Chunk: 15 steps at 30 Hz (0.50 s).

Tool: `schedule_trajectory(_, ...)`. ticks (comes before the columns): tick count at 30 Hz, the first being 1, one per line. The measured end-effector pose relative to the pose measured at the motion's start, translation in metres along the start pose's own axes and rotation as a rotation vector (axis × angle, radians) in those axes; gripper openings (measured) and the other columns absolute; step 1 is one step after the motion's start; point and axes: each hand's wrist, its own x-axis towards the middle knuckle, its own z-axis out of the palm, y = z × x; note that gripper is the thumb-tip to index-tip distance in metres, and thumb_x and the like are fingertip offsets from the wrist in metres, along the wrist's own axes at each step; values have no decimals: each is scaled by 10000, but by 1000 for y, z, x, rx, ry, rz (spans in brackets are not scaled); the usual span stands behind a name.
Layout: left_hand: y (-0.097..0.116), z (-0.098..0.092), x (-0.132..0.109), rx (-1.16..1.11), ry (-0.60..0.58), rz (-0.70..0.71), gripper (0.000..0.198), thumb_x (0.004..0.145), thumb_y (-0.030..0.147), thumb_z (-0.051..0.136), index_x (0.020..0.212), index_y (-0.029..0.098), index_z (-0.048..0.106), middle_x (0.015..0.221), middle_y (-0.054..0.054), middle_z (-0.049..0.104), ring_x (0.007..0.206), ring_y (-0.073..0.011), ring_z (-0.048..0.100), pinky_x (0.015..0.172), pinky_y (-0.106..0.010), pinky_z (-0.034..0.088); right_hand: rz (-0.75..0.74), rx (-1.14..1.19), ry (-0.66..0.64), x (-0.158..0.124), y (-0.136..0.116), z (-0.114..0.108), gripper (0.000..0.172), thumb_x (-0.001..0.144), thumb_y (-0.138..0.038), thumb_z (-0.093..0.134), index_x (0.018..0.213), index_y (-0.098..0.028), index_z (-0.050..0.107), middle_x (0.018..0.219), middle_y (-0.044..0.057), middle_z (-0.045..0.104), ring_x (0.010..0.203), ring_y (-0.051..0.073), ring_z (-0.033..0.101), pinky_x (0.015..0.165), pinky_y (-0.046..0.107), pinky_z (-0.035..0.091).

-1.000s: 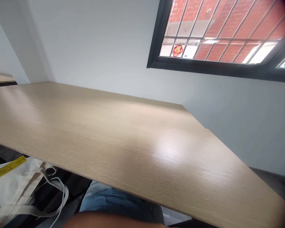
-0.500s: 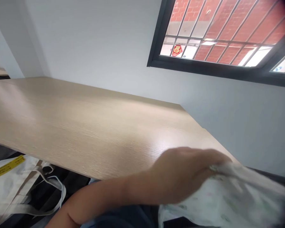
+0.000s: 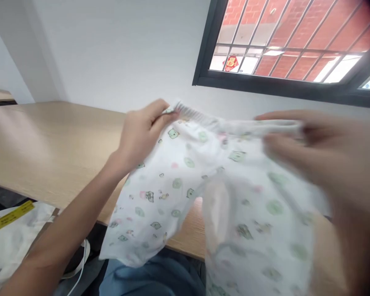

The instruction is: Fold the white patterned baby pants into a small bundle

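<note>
1. White printed pants [image 3: 177,181] had moved from the worktop's right side, where half a second earlier they hung bunched and blurred from one hand, to a spread position in front of the middle of the worktop [image 3: 64,139], with both hands now on them.
2. At far left, below the worktop's near edge, lay a white bag [image 3: 10,250] with a yellow strip [image 3: 10,218] across it; the person's left forearm passed partly in front of it, and a thin white cord [image 3: 81,267] hung beside it.
3. Next came the left hand [image 3: 142,131], raised before the worktop's far edge, its thumb and fingers pinching the left end of the gathered waistband [image 3: 200,117].
4. Between the hands the waistband was stretched out, and both legs hung down, marked with small green and pink figures. One leg's hem reached below the near edge, above blue cloth [image 3: 142,277] on the lap; the other leg was blurred.
5. At right, the right hand [image 3: 329,152], also blurred, gripped the waistband's other end, fingers above and thumb in front.
6. Beyond, over the worktop's far right corner, was a dark-framed, barred window [image 3: 296,37].
</note>
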Motion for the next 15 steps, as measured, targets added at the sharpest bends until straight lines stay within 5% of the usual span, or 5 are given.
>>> schedule_trajectory(3,-54,46,-6,149,-378,-261,266,937,318,339,815,169,523,639,15,484,616,-126,465,579,-243,346,135,138,-129,28,24,62,303,729,-145,508,996,-109,646,792,36,633,622,111,542,548,239,393)
schedule_trajectory(6,-100,91,-13,182,-551,-357,232,923,296,393,881,134,555,757,-23,561,697,-137,534,663,-284,431,213,78,-354,40,72,130,276,723,-162,481,928,-137,664,780,12,639,644,137,553,545,223,391)
schedule_trajectory(8,-120,114,-16,193,-629,-404,229,899,318,458,980,126,555,917,-50,579,799,-149,564,727,-331,472,235,37,-386,44,102,162,234,712,-169,486,850,-121,669,728,12,630,653,157,553,547,227,382)
schedule_trajectory(15,-141,151,-11,185,-665,-498,290,882,313,499,1119,147,512,1092,-80,542,924,-183,561,783,-377,489,236,-82,-325,61,146,200,282,771,-103,394,934,-83,624,965,112,628,891,197,537,754,260,371)
